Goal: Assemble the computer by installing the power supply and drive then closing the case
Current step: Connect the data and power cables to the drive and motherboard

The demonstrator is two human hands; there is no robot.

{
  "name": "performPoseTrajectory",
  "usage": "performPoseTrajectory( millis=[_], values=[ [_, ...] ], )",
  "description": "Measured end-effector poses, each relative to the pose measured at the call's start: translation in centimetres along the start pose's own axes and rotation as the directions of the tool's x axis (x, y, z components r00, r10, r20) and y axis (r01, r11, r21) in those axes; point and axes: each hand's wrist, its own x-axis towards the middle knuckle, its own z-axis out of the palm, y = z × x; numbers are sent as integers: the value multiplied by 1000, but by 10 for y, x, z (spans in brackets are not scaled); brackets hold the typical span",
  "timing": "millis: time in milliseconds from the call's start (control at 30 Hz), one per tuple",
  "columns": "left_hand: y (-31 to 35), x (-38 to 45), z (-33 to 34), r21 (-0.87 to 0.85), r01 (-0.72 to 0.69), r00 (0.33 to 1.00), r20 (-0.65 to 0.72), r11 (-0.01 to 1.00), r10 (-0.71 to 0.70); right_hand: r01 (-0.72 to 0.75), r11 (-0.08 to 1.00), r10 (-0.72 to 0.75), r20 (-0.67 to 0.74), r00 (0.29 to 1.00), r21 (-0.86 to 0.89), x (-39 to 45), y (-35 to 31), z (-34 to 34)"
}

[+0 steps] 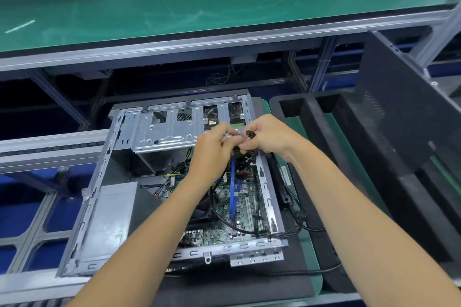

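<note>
The open case [264, 182] lies on its side, holding the motherboard [239, 209], a blue cable [233, 189] and the power supply [112, 217]. Above the drive cage [172, 129], both arms reach forward: the left hand [212, 151] and right hand [268, 138] pinch a black connector [250, 134] between them.

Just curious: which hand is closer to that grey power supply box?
Left. The left hand is above the case interior, nearer the power supply; the right hand is farther right.

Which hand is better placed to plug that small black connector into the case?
Probably the right hand: it already pinches the black connector above the drive cage, while the left hand holds its cable.
</note>
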Motion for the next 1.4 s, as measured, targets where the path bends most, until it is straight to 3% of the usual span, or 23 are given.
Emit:
performPoseTrajectory(
  millis=[67,133,233,467,633,767,833,900,967,1033,1167,1400],
  values=[
    [-1,0,-8,169,-182,983,-7,969,186,-71,995,73,-29,997,64,-2,0,2],
    [0,3,-14,287,-268,963,59,920,263,-114,990,118,-43,992,78,-4,-1,5],
    [0,5,-16,372,-264,964,113,890,239,-144,989,146,-42,988,43,-11,-3,12],
    [-4,-7,-3,331,-241,969,130,912,209,-172,978,189,-160,969,117,-27,1,30],
    [-7,-9,9,327,-148,989,72,933,132,-153,977,102,-301,948,-148,-29,2,42],
    [-8,-15,11,379,-245,969,116,893,217,-139,920,18,-315,949,-367,-29,-1,43],
    [-10,-15,8,405,-339,940,173,849,293,-133,908,19,-279,960,-397,-29,-1,38],
    [-12,-13,5,427,-425,905,212,798,369,-99,937,-15,-322,947,-334,-30,-2,28],
    [-14,-11,4,462,-476,879,234,748,414,-12,973,-105,-486,867,-232,-28,-3,12],
    [-15,-10,6,491,-516,855,253,702,452,53,993,-107,-590,800,-108,-23,0,-1],
    [-20,-8,9,564,-605,783,294,562,547,73,996,-31,-607,794,46,-14,9,-2],
    [-27,-3,15,681,-654,708,395,330,586,143,985,-46,-646,762,99,-1,17,6]
  ],
)
